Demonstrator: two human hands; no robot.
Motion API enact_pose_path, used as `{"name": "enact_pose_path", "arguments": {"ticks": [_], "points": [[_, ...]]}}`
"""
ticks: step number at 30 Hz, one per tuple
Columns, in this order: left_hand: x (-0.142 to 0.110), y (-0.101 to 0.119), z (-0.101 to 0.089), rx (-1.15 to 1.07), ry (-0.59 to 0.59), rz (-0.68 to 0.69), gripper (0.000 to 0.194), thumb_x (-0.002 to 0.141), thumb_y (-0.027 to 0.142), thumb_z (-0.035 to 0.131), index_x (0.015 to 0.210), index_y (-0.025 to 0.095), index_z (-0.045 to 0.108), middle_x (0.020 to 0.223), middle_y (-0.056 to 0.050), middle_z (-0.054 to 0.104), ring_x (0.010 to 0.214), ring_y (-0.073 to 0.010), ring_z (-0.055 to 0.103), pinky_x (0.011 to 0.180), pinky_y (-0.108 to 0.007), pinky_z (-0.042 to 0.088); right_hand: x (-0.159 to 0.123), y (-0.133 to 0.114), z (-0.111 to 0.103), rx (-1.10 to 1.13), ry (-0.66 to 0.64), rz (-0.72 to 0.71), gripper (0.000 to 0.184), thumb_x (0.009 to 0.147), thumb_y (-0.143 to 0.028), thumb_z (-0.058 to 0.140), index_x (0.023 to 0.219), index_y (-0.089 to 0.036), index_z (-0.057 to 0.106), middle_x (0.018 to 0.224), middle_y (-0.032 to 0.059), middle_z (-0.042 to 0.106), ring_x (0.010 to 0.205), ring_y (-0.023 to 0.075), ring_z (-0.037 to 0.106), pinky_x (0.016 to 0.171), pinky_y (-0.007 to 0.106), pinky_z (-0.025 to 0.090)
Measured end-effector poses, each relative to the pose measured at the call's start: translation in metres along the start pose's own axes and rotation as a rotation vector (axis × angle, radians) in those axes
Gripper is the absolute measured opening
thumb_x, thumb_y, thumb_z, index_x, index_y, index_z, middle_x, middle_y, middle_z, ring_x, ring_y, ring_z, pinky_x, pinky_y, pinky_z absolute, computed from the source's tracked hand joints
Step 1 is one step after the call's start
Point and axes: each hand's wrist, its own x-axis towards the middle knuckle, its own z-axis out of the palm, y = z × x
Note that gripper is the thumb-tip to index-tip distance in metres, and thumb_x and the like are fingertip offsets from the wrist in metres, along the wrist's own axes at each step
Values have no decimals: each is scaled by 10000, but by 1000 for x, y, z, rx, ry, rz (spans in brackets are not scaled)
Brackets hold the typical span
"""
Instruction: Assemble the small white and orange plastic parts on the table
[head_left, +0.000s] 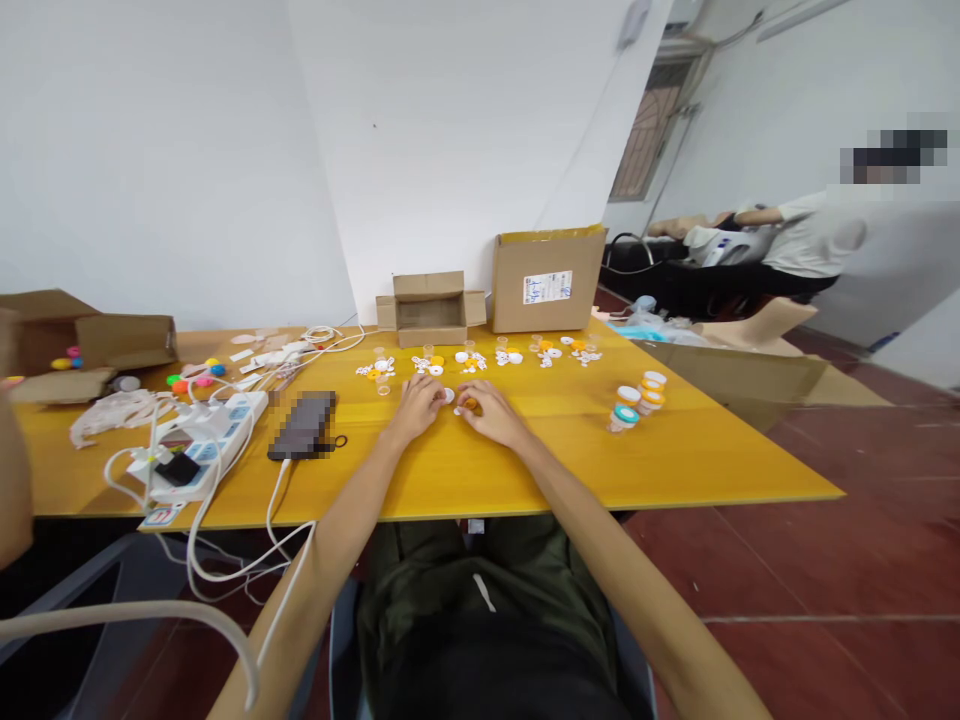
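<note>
My left hand [421, 404] is over the table with curled fingers, its fingertips at the edge of a small white disc [449, 396]. Opposite it, my right hand [489, 412] has thumb and fingers pinched together around something small, partly orange, that the fingers mostly hide. Just beyond both hands, small piles of white and orange round pieces [512, 357] lie in a row, with clear plastic cups [469, 348] among them. Another clear cup [383, 384] stands left of my left hand. To the right are several jars with white, orange and teal lids [625, 416].
A small open carton [430, 308] and a larger closed box [549, 282] stand at the back. On the left are a phone [303, 425], a power strip [210, 450], cables and coloured balls [199, 377]. Another person [814, 240] sits far right; someone's arm [11, 450] shows at left.
</note>
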Motion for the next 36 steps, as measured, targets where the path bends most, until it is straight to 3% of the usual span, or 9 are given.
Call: {"name": "enact_pose_path", "arguments": {"ticks": [9, 21, 26, 33, 36], "points": [[-1, 3, -3, -22, -2, 28, 173, 888, 118, 614, 997, 251, 625, 1070, -49, 676, 1119, -258, 541, 966, -405, 419, -1, -4, -2, -57, -44, -54, 147, 808, -96, 665, 784, -241, 661, 1039, 47, 696, 991, 217, 641, 920, 362, 505], [0, 2, -2, -8, 30, 13, 182, 906, 134, 596, 1037, 253, 637, 1069, -46, 691, 1114, -250, 559, 961, -382, 425, -2, 4, 1, -12, -1, -102, 149, 816, -100, 633, 777, -242, 661, 1087, 48, 682, 1001, 209, 647, 918, 360, 515], [2, -4, 1, 9, 76, -41, 156, 927, 171, 590, 1038, 260, 653, 1075, -46, 707, 1106, -254, 558, 961, -385, 421, -1, 6, 3, 18, 67, -26, 135, 818, -124, 623, 766, -246, 652, 1094, 54, 685, 1054, 216, 649, 950, 364, 516], [1, -4, 4, 41, -4, -33, 71, 942, 234, 611, 937, 236, 682, 970, -55, 713, 1066, -261, 569, 940, -385, 421, 1, 5, 3, -4, 138, 78, 120, 826, -163, 626, 739, -247, 622, 1012, 42, 705, 1006, 212, 666, 937, 358, 527], [1, -2, 3, 45, -23, -37, 90, 947, 229, 594, 935, 232, 682, 966, -60, 712, 1070, -262, 578, 938, -383, 428, 2, 6, 1, -44, 164, 165, 103, 832, -175, 626, 758, -248, 621, 930, 29, 712, 901, 197, 678, 863, 328, 537]]}}
